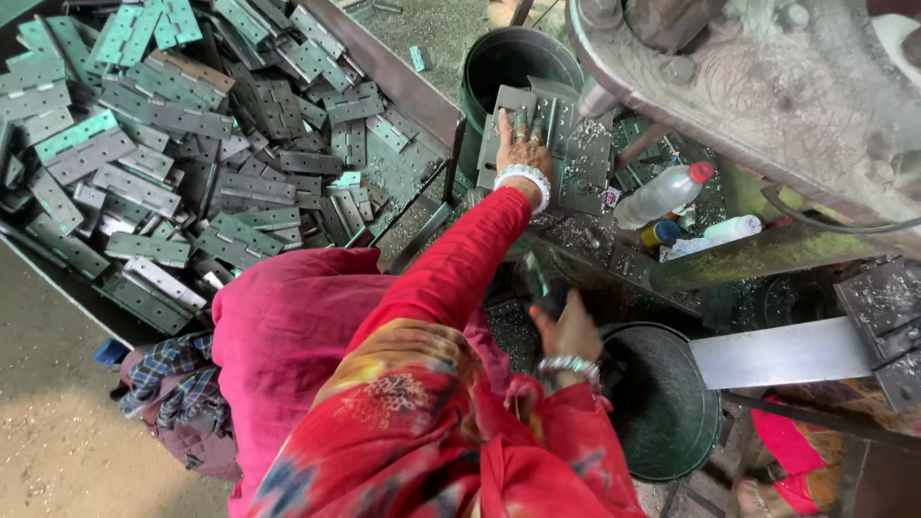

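My left hand (521,146), with a white bangle at the wrist and a red sleeve, reaches forward and lies flat, fingers spread, on grey hinge plates (576,153) stacked on the machine's work table. My right hand (568,331), also bangled, stays close to my body. It grips a dark metal hinge (535,280) that sticks up from its fingers, just left of a round dark green tub (672,422).
A long tray (403,86) on the left holds a big heap of green-grey hinges (173,144). A dark bucket (518,58) stands beyond the plates. Plastic bottles (662,195) lie under the heavy machine body (767,86). Metal chips cover the table.
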